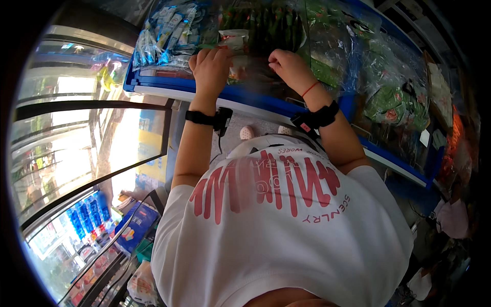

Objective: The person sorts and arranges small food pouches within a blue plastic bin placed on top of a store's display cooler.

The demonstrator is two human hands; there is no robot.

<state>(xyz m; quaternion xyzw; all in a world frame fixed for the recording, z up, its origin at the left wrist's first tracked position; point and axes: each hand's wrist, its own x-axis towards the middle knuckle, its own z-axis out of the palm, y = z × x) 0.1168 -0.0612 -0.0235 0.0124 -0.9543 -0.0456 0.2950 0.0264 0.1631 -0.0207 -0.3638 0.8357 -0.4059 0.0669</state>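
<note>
Both hands are over a blue-edged display freezer (245, 96). My left hand (210, 69), fingers curled downward, is beside a small white and red packet (234, 40); whether it grips anything is hidden. My right hand (285, 67) has its fingers bent together, just below a row of dark green packages (276, 27); its fingertips are partly hidden. Blue and white slim packets (168, 34) lie heaped at the left of the freezer. A black band with a small device is on each wrist, and a red string circles the right one.
Clear plastic bags with green and red contents (395, 99) lie on the freezer's right part. A glass door with a dark frame (92, 146) is at the left. Below it are a blue box (136, 226) and shelved goods. Pale shoes (247, 132) show on the floor.
</note>
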